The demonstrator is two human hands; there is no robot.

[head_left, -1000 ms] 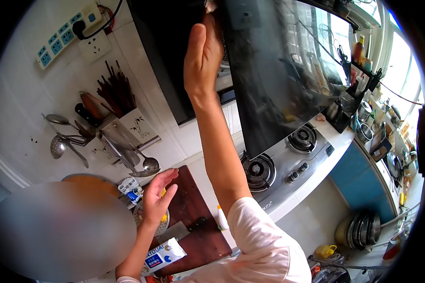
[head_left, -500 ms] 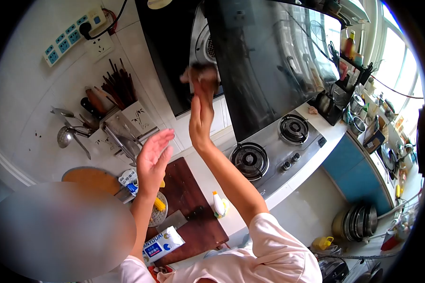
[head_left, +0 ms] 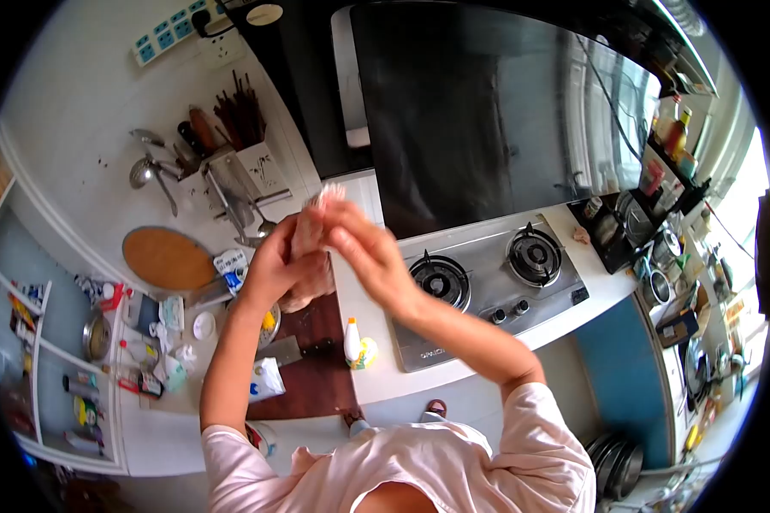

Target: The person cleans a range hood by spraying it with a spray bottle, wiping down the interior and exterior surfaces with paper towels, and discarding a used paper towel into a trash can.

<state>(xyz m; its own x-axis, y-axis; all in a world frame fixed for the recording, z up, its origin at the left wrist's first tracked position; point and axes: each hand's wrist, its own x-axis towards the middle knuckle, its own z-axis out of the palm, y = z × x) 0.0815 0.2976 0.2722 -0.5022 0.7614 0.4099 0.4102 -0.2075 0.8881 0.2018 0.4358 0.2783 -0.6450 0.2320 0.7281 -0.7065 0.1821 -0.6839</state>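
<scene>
A crumpled whitish-pink cloth (head_left: pixel 311 229), smeared by motion, is between my two hands above the counter, left of the gas stove (head_left: pixel 492 291). My left hand (head_left: pixel 274 263) is closed around its left side, and part of the cloth hangs below that hand. From the right, my right hand (head_left: pixel 375 261) grips its upper end with the fingers bent over it. Some fingertips are hidden or blurred. Behind and to the right stands the glossy black range hood panel (head_left: pixel 470 120). Under the hands lies a dark red-brown cutting board (head_left: pixel 312 376).
A cleaver (head_left: pixel 282 352) and a white-and-blue packet (head_left: pixel 267 379) lie on the cutting board. By its right edge stands a white bottle with a yellow cap (head_left: pixel 352 342). A utensil holder (head_left: pixel 261 171) hangs on the wall, near a round wooden board (head_left: pixel 169 259). Shelves (head_left: pixel 38 342) stand at left.
My right hand has come down from the range hood with the cloth. My left hand, open before, has closed on the cloth too. The view has shifted, showing more shelves at left.
</scene>
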